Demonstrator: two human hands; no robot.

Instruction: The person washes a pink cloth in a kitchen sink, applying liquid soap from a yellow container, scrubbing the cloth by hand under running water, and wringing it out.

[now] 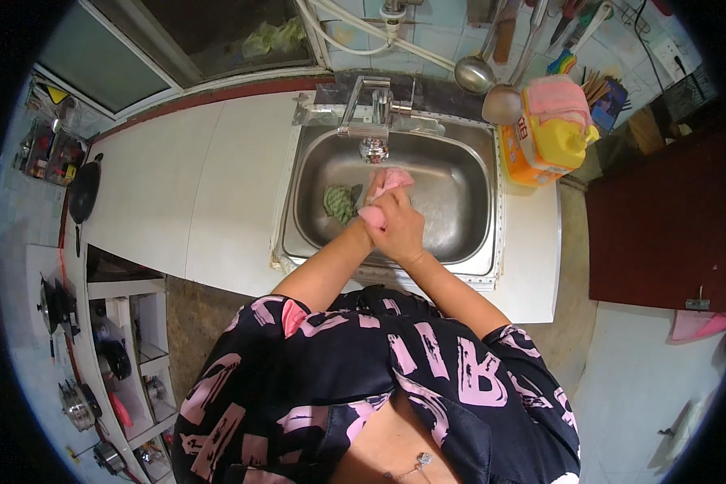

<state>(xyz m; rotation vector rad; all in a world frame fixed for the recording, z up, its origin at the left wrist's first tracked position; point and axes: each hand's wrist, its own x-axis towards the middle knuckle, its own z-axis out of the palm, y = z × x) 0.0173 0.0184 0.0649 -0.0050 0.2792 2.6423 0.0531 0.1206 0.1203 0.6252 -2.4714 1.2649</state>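
Observation:
Over the stainless steel sink (pixel 454 199), both my hands meet on a pink cloth (pixel 394 179). My right hand (pixel 401 225) is closed round the cloth, part of which bulges out near my left wrist. My left hand (pixel 375 184) lies beyond it, partly hidden by the right hand and the cloth, so its full grip does not show. A crumpled green cloth (pixel 339 203) lies in the basin, left of my hands. The chrome faucet (pixel 375 145) stands just beyond them; no running water can be made out.
A yellow and orange detergent jug (pixel 541 145) with a folded pink cloth (pixel 558 101) on top stands right of the sink. A ladle (pixel 475 75) and a skimmer (pixel 502 104) hang behind. White countertop (pixel 236 181) extends left, with a black pan (pixel 85 190) at its far edge.

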